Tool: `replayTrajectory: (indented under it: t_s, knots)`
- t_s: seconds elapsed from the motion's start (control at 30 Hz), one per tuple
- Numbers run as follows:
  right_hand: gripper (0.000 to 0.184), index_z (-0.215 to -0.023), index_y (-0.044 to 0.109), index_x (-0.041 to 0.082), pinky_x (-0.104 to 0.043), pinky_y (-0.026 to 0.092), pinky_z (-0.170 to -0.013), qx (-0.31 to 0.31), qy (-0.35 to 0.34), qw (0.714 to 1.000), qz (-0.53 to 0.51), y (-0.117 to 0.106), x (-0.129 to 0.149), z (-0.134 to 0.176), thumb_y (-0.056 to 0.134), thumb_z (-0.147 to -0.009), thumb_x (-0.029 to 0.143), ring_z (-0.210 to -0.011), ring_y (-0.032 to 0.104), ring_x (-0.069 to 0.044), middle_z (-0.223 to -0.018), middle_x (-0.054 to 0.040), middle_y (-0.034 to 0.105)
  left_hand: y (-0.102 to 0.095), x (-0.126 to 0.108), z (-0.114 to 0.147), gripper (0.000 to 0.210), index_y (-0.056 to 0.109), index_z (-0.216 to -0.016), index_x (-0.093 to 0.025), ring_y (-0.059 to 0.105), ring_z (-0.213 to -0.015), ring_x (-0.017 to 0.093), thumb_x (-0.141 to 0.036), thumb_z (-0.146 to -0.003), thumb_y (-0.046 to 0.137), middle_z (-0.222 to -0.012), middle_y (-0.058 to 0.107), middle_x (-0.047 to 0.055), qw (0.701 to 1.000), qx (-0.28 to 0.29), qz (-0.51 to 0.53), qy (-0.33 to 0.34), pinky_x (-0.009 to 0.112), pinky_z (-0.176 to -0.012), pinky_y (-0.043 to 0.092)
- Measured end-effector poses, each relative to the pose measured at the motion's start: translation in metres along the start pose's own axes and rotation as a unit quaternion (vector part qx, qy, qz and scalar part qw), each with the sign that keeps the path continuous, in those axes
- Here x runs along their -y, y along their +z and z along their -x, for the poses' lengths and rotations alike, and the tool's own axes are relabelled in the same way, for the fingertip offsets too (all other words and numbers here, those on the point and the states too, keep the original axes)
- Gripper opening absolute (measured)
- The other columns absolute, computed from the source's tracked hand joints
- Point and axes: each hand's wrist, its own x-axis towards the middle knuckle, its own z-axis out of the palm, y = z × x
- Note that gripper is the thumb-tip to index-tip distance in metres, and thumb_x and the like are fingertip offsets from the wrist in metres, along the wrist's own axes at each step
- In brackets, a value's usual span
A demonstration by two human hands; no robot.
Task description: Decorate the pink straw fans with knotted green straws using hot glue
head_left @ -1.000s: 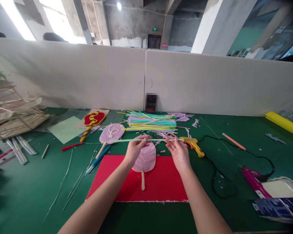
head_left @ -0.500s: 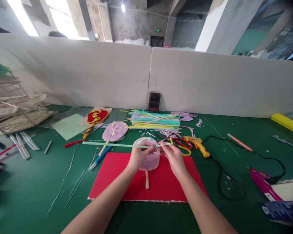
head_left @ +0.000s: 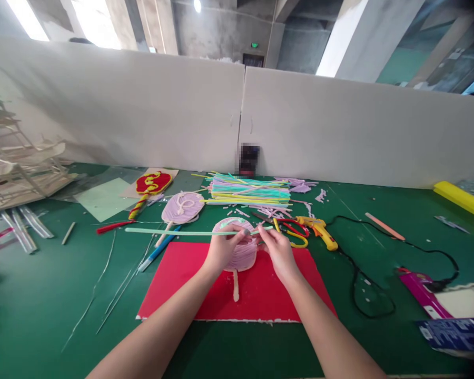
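My left hand (head_left: 221, 251) pinches a long pale-green pipe cleaner (head_left: 169, 231), whose free length sticks out to the left. My right hand (head_left: 279, 253) has its fingertips closed on the same pipe cleaner's short right end. Below both hands lies a round lilac fan (head_left: 242, 260) with a cream handle, a strip of mint green along its top. The fan rests on a red board (head_left: 181, 284); my fingers partly cover it.
Behind the hands lies a pile of coloured pipe cleaners (head_left: 248, 190). Scissors (head_left: 298, 241) and a yellow glue gun (head_left: 319, 231) sit to the right, its black cord trailing. Left are another lilac fan (head_left: 181, 207), a red-and-yellow fan (head_left: 153, 183) and a blue pen (head_left: 158, 253).
Both hands keep their hold on the pipe cleaner, with only slight finger movement. The whole view has shifted a little, so the table things appear slightly higher and further left.
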Motion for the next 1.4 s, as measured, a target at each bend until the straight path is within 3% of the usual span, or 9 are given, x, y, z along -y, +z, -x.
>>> replayTrajectory:
  t_s: [0.17, 0.37, 0.6, 0.7, 0.8, 0.93, 1.03, 1.17, 1.4]
  knots:
    - [0.03, -0.076, 0.066, 0.017, -0.025, 0.049, -0.052, -0.017, -0.01, 1.0, -0.014, -0.004, 0.004, -0.001, 0.074, -0.061, 0.042, -0.059, 0.057, -0.013, -0.066, -0.0015, 0.065, -0.006, -0.002, -0.005, 0.035, 0.057, -0.068, -0.014, 0.063, -0.056, 0.015, -0.047, -0.064, 0.069, -0.059, 0.065, 0.003, 1.0, -0.014, 0.012, -0.009, 0.029, -0.063, 0.054]
    - [0.023, -0.071, 0.065, 0.018, -0.026, 0.048, -0.053, 0.154, -0.008, 0.985, 0.076, -0.003, 0.005, 0.004, 0.069, -0.067, 0.04, -0.05, 0.056, -0.012, -0.058, 0.0009, 0.063, -0.011, -0.007, -0.004, 0.025, 0.062, -0.073, -0.013, 0.057, -0.061, 0.011, -0.038, -0.07, 0.064, -0.064, 0.062, 0.0, 0.992, -0.059, -0.086, 0.075, 0.022, -0.06, 0.047]
    - [0.021, -0.071, 0.067, 0.018, -0.026, 0.047, -0.055, 0.252, -0.023, 0.957, 0.142, -0.002, 0.002, 0.01, 0.068, -0.068, 0.038, -0.056, 0.057, -0.013, -0.061, 0.0011, 0.063, -0.009, -0.007, 0.001, 0.021, 0.069, -0.074, -0.017, 0.054, -0.064, 0.013, -0.032, -0.077, 0.056, -0.068, 0.061, 0.002, 0.964, 0.059, -0.223, 0.13, 0.023, -0.06, 0.044]
    - [0.022, -0.064, 0.065, 0.016, -0.023, 0.039, -0.046, 0.251, -0.017, 0.956, 0.152, 0.0, 0.003, 0.012, 0.069, -0.067, 0.037, -0.044, 0.048, -0.009, -0.047, 0.0044, 0.053, -0.006, -0.008, 0.004, 0.02, 0.072, -0.081, -0.018, 0.056, -0.073, 0.015, -0.031, -0.078, 0.057, -0.073, 0.062, 0.004, 0.948, 0.113, -0.251, 0.162, 0.025, -0.068, 0.045]
    - [0.024, -0.066, 0.064, 0.016, -0.022, 0.033, -0.04, 0.24, -0.003, 0.965, 0.106, 0.001, 0.007, 0.012, 0.066, -0.07, 0.04, -0.038, 0.044, -0.007, -0.048, 0.0042, 0.055, -0.005, -0.01, 0.005, 0.026, 0.069, -0.095, -0.019, 0.057, -0.071, 0.014, -0.033, -0.082, 0.052, -0.08, 0.063, 0.005, 0.956, 0.087, -0.235, 0.156, 0.025, -0.067, 0.046]
    - [0.023, -0.071, 0.063, 0.018, -0.021, 0.035, -0.038, 0.11, -0.04, 0.993, -0.007, -0.002, 0.012, 0.006, 0.068, -0.068, 0.04, -0.045, 0.05, -0.008, -0.062, 0.0004, 0.063, -0.008, -0.01, 0.001, 0.027, 0.065, -0.091, -0.016, 0.058, -0.062, 0.012, -0.036, -0.081, 0.051, -0.077, 0.065, 0.005, 0.979, 0.03, -0.17, 0.109, 0.023, -0.057, 0.048]
    - [0.021, -0.072, 0.063, 0.018, -0.02, 0.036, -0.04, 0.048, -0.058, 0.996, -0.057, -0.004, 0.014, 0.002, 0.07, -0.066, 0.037, -0.05, 0.051, -0.008, -0.065, -0.0001, 0.064, -0.009, -0.005, -0.001, 0.023, 0.063, -0.086, -0.014, 0.062, -0.069, 0.014, -0.033, -0.073, 0.063, -0.081, 0.066, 0.005, 0.985, 0.043, -0.128, 0.109, 0.024, -0.062, 0.051]
    - [0.022, -0.073, 0.064, 0.018, -0.019, 0.035, -0.041, 0.045, -0.027, 0.995, -0.088, -0.002, 0.012, 0.003, 0.073, -0.063, 0.036, -0.052, 0.051, -0.008, -0.066, 0.0009, 0.064, -0.005, 0.0, 0.001, 0.025, 0.064, -0.082, -0.015, 0.065, -0.078, 0.015, -0.029, -0.063, 0.073, -0.086, 0.067, 0.005, 0.99, 0.052, -0.07, 0.109, 0.027, -0.074, 0.052]
    - [0.022, -0.073, 0.066, 0.018, -0.019, 0.034, -0.042, 0.077, 0.016, 0.994, -0.081, 0.002, 0.006, 0.004, 0.074, -0.062, 0.035, -0.053, 0.05, -0.009, -0.062, 0.0015, 0.061, 0.0, -0.001, 0.005, 0.023, 0.063, -0.071, -0.014, 0.065, -0.062, 0.015, -0.032, -0.062, 0.075, -0.065, 0.067, 0.001, 0.997, 0.024, 0.066, 0.028, 0.028, -0.067, 0.053]
